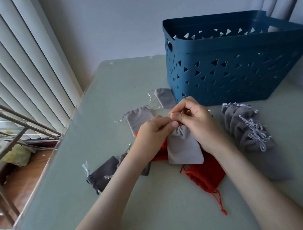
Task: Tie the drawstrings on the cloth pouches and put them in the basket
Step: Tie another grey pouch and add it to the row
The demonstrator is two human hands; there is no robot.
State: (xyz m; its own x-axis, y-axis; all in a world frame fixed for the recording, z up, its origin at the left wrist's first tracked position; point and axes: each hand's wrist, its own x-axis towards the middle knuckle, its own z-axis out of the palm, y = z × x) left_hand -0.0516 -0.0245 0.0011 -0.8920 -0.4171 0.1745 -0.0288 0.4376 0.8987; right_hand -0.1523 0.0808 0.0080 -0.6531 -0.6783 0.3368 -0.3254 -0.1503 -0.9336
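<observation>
Pinching the gathered mouth of a light grey pouch [184, 148], a person's left hand [153, 131] and right hand [196, 122] meet near the middle of a pale green table [93, 119]. Both hands have fingers and thumbs curled tight on the pouch's top edge; the drawstring itself is hidden among the fingers. The pouch's body lies flat, pointing toward the person, and overlaps a red pouch [206, 176] whose cord trails toward the near edge. A blue basket [234, 72] with triangle cut-outs stands behind the hands at the far right of the table; its inside cannot be seen. Two other pale grey pouches [139, 119] lie just beyond the hands, one touching the basket's left corner. A dark grey pouch [103, 175] lies left of the left forearm. A row of tied pouches [247, 127], dark grey with pale bows, lies to the right, in front of the basket. Vertical blinds [25, 70] hang at the left.
</observation>
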